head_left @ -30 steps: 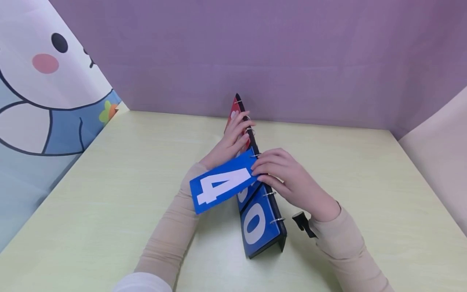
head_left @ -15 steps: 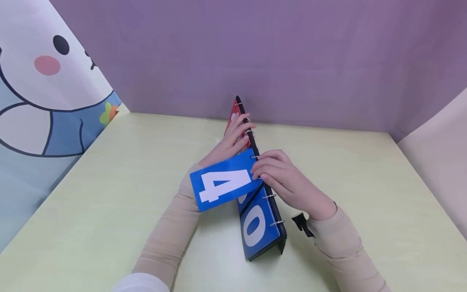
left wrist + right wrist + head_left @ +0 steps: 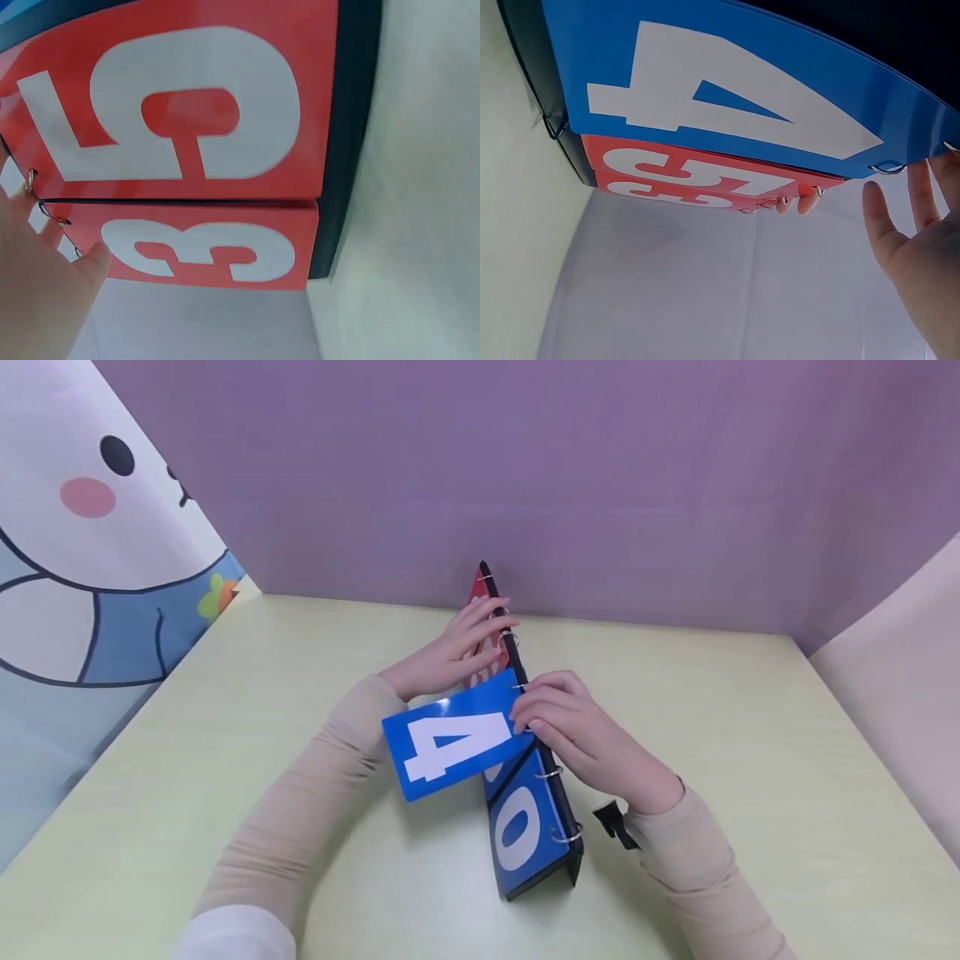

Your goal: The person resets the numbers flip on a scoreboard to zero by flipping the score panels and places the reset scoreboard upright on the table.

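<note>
A tent-shaped flip scoreboard (image 3: 516, 656) stands on the table, with ring-bound number cards. My left hand (image 3: 456, 653) lies at its far, red half, the mostly straight fingers reaching over the top ridge. In the left wrist view the thumb is at the edge of a red 3 card (image 3: 202, 255), beside a red 5 card (image 3: 199, 112). With bent fingertips my right hand (image 3: 588, 737) holds a blue 4 card (image 3: 450, 743) by its ring edge; the card sticks out to the left. Nearer lies a blue 0 card (image 3: 521, 839). Another white 4 on blue (image 3: 705, 86) shows in the right wrist view.
Pale table surface (image 3: 750, 760) surrounds the scoreboard. A purple backdrop (image 3: 600, 485) rises behind it, and a cloth with a cartoon print (image 3: 90, 568) hangs at the left. A small black piece (image 3: 615, 823) sits by the right sleeve cuff.
My left forearm has swung to the left and the left hand has shifted slightly left, uncovering more of the red cards. The right hand and the blue 4 card have barely moved.
</note>
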### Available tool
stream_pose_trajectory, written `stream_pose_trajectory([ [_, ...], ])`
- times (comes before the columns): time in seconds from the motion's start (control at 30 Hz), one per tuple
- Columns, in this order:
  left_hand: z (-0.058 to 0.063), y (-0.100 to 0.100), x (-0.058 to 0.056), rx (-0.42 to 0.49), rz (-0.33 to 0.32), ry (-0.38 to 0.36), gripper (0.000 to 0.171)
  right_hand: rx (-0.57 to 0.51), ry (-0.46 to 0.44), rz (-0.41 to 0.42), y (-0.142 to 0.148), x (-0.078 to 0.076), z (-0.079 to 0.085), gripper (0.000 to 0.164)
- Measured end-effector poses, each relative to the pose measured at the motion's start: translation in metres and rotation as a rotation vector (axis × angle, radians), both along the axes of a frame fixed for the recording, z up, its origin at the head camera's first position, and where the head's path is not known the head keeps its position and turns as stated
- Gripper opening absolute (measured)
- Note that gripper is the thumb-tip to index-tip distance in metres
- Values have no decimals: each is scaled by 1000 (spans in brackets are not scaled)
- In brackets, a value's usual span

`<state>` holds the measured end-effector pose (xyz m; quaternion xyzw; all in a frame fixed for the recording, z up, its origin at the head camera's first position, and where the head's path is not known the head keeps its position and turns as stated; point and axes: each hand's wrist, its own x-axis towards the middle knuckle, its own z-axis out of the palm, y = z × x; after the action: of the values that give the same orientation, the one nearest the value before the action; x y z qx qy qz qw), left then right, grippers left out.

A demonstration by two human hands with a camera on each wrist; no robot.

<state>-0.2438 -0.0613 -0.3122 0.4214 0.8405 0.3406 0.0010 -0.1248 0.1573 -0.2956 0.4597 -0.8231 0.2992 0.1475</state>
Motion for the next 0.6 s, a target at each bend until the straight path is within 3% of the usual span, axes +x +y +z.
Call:
stream_pose_trajectory([
  [0.17,11,-11,-3,-115,-10,-54,58,-17,-16,-1,-2,-1,-2,22],
  [0.33,21,-30,-3,-217,64,-136,58,-45,-62,1,-1,-2,-4,23],
  [0.47,26,-37,14,-215,114,-122,56,-94,-152,-15,2,-3,-4,23],
  [0.53,27,-35,29,-174,112,-65,54,-143,-191,-42,3,-4,-4,23],
  [0.6,26,-31,45,-100,89,47,51,-216,-231,-85,6,-5,-5,23],
])
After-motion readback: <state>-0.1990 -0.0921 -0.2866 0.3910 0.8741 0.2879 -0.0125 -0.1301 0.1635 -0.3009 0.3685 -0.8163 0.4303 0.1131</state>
